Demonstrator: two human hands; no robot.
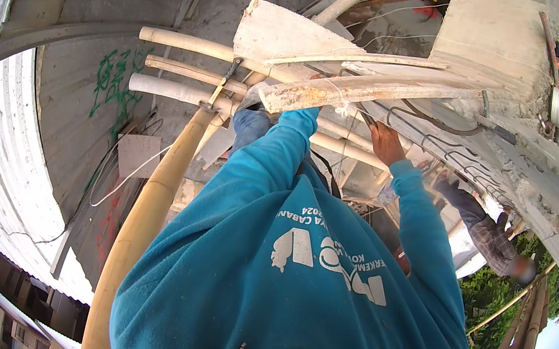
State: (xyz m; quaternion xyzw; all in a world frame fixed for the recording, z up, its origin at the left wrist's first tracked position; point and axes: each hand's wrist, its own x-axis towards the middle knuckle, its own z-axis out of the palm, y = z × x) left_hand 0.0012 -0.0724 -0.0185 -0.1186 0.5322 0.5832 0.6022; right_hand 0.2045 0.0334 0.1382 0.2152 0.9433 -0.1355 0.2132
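My left arm, in a blue-green sleeve, reaches up behind a rough wooden plank (pixel 380 94). That plank hides most of my left hand, so its fingers cannot be made out. To the right, my right hand (pixel 386 145) is closed around something dark and thin beside the steel bars; the thing itself is too hidden to name. Thin steel reinforcing bars (pixel 461 159) with bent ties run along the concrete ledge (pixel 548 184) to the right of this hand. A white string (pixel 342 102) is looped around the plank.
Bamboo poles (pixel 187 43) lie crosswise under my arms, with a long-handled tool (pixel 225 82) across them. A thick bamboo post (pixel 163 193) rises at my left. A pale board (pixel 283 33) stands beyond the plank. Another person (pixel 492 241) is lower down at the right.
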